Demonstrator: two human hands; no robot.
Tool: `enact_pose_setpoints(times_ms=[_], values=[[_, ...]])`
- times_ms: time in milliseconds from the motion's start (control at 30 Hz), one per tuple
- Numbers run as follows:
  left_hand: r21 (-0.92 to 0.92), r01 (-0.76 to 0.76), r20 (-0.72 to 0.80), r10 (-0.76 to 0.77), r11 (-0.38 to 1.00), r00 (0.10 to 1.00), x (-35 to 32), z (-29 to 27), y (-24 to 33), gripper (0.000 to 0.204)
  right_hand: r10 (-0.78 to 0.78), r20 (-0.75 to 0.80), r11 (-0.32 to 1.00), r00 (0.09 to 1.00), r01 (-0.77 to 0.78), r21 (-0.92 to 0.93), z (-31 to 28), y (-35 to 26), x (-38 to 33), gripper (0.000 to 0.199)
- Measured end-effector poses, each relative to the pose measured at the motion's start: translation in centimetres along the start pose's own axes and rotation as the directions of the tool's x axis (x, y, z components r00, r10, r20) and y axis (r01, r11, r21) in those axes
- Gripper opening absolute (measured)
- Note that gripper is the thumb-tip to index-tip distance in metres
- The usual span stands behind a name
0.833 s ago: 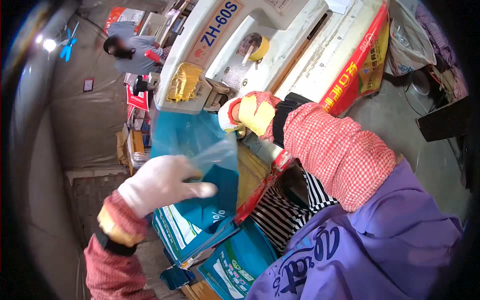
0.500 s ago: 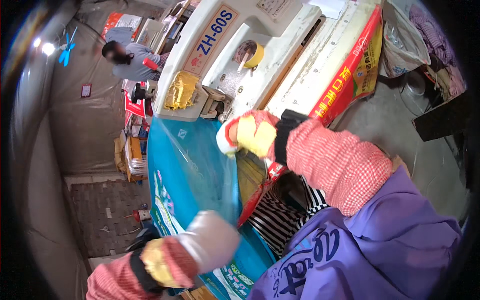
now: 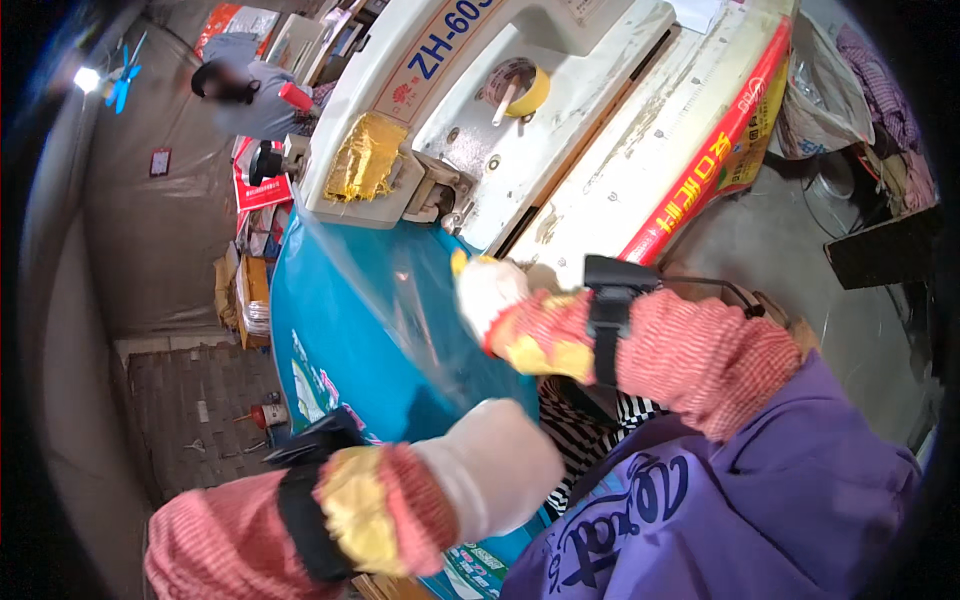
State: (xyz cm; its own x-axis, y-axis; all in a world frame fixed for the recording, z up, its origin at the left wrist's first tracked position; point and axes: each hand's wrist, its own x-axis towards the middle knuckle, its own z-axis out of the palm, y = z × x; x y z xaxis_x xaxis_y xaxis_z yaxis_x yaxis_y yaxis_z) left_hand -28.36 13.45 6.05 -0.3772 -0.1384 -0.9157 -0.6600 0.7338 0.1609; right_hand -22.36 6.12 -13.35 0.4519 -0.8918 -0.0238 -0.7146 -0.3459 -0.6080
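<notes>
A large teal plastic sheet (image 3: pixel 350 310) with printed patterns at its lower edge drapes down from a white sewing machine (image 3: pixel 360 90). Clear film lies over part of it, with creases running toward my left hand (image 3: pixel 500 465). That hand, in a white glove, is closed at the sheet's near edge; its fingertips are hidden. My right hand (image 3: pixel 492 290), gloved in white with a yellow tip, is nearer the machine's needle area (image 3: pixel 440 195). Its fingers are bent together at the sheet's right edge, and what lies under them is hidden.
A roll of yellow tape (image 3: pixel 535 92) with a stick in it rests on the machine bed. A red and yellow printed strip (image 3: pixel 705 160) covers the table's near edge. Another person (image 3: pixel 255 95) is at the far left. A dark board (image 3: pixel 885 245) juts out at right.
My left hand has moved right, toward my body's middle, at the sheet's near edge. My right hand has turned and shifted slightly right. The view has also shifted a little.
</notes>
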Motion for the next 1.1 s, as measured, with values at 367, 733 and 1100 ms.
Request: enact_pose_setpoints(times_ms=[367, 733, 1100], values=[[0.145, 0.342, 0.358, -0.372, 0.928, 0.856, -4.2, 0.6, -2.7, 0.009, -0.129, 0.176, 0.981, 0.976, 0.152, -0.123, -1.9, -2.8, 1.9, 0.035], [0.294, 0.599, -0.136, -0.588, 0.745, 0.798, -7.7, -4.8, -9.1, 0.027, -0.212, 0.153, 0.926, 0.965, 0.248, -0.285, 4.3, -2.4, 3.0, 0.018], [-0.107, 0.198, -0.443, -0.225, 0.974, 0.868, 1.7, 1.0, -3.5, 0.010, -0.983, 0.131, 0.178, 0.125, 0.798, 0.576, 6.9, -4.8, 9.2, 0.022]])
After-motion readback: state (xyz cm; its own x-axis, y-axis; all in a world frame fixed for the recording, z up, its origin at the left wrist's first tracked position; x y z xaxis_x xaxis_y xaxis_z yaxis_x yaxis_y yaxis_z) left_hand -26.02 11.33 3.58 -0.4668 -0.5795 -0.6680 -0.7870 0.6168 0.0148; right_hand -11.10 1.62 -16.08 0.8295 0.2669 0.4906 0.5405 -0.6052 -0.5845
